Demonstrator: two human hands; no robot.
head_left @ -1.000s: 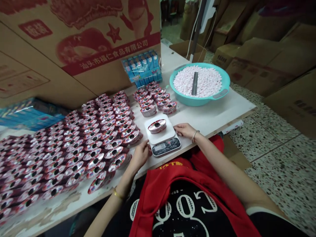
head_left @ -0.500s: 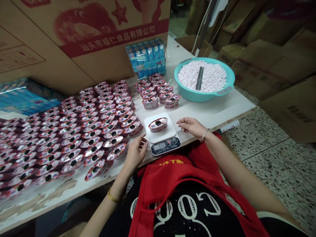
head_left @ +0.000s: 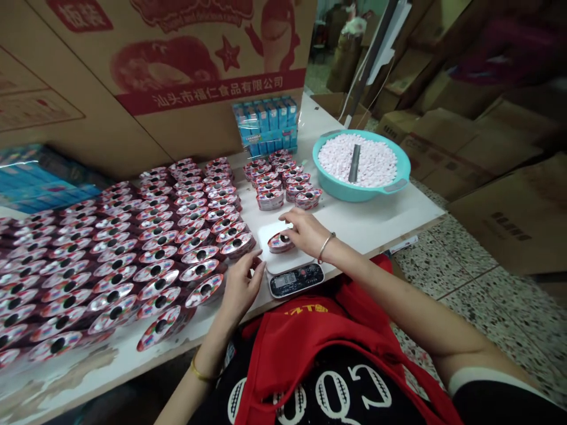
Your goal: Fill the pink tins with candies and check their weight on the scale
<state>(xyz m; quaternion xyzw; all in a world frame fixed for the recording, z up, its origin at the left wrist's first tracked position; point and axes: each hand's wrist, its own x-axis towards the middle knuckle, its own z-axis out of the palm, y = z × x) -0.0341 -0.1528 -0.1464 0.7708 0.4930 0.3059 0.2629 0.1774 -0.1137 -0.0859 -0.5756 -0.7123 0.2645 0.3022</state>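
A white kitchen scale (head_left: 296, 280) with a black display panel lies at the table's front edge. On its plate stands a small oval packet (head_left: 278, 243), red and silver with a dark hole in its top. My right hand (head_left: 306, 233) is over the packet and covers its right end. Its thumb is at the packet's top and the fingers reach out past the back, apart from the thumb; I see nothing held. My left hand (head_left: 241, 286) rests at the scale's left side, thumb and fingers apart, holding nothing.
Rows of similar packets (head_left: 153, 271) fill the table's left. A smaller group (head_left: 270, 199) stands behind the scale. A turquoise basin (head_left: 354, 192) of small white pieces, with a dark strip on top, is back right. Blue boxed packs (head_left: 266, 127) lean against a large carton (head_left: 199, 118).
My right hand has moved left from beside the scale to over the packet. My left hand stays beside the scale. The camera view has tilted slightly upward.
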